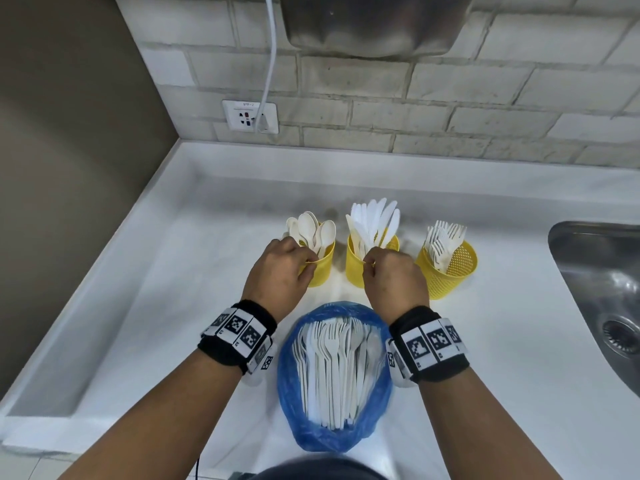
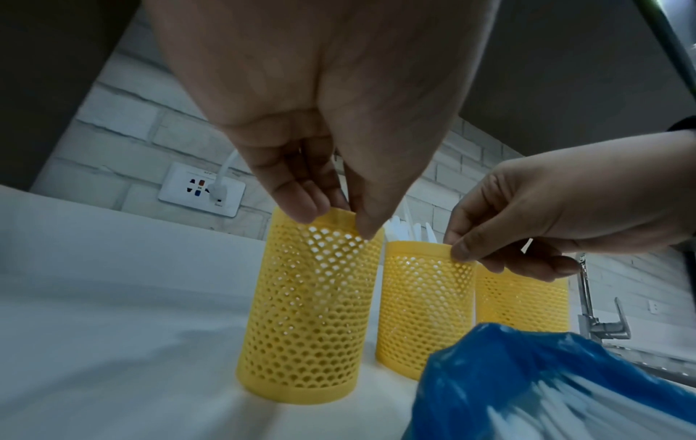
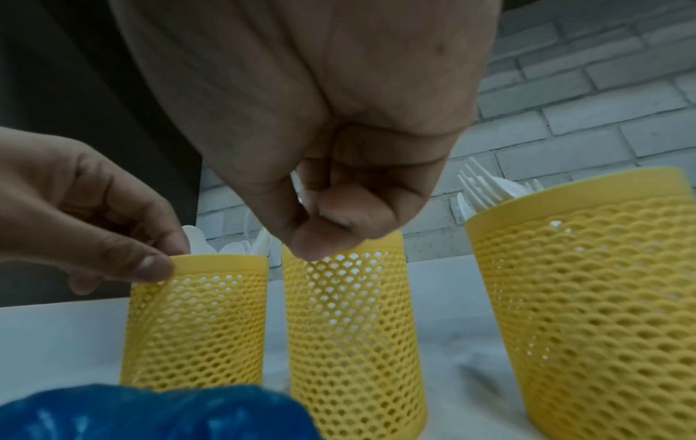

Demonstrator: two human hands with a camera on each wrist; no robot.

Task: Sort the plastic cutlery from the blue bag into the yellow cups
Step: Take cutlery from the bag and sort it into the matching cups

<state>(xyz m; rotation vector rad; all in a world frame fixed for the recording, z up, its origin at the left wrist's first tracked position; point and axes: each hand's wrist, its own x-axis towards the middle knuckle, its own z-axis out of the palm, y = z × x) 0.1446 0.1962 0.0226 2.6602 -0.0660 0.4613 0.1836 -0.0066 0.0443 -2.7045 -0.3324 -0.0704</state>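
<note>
Three yellow mesh cups stand in a row on the white counter. The left cup [image 1: 320, 271] holds spoons [image 1: 311, 230], the middle cup [image 1: 353, 271] knives [image 1: 374, 220], the right cup [image 1: 450, 271] forks [image 1: 445, 240]. In front lies the open blue bag [image 1: 291, 393] with several white pieces of cutlery [image 1: 332, 368] inside. My left hand [image 1: 308, 263] pinches the near rim of the left cup [image 2: 309, 312], thumb outside. My right hand [image 1: 369, 263] pinches the near rim of the middle cup [image 3: 354, 342]. Whether either hand also holds a utensil is hidden.
A steel sink [image 1: 595, 289] is set into the counter at the right, with a tap [image 2: 595, 312] behind it. A wall socket [image 1: 250, 116] with a white cable sits on the brick wall. The counter has a raised lip [image 1: 104, 306] along its left side.
</note>
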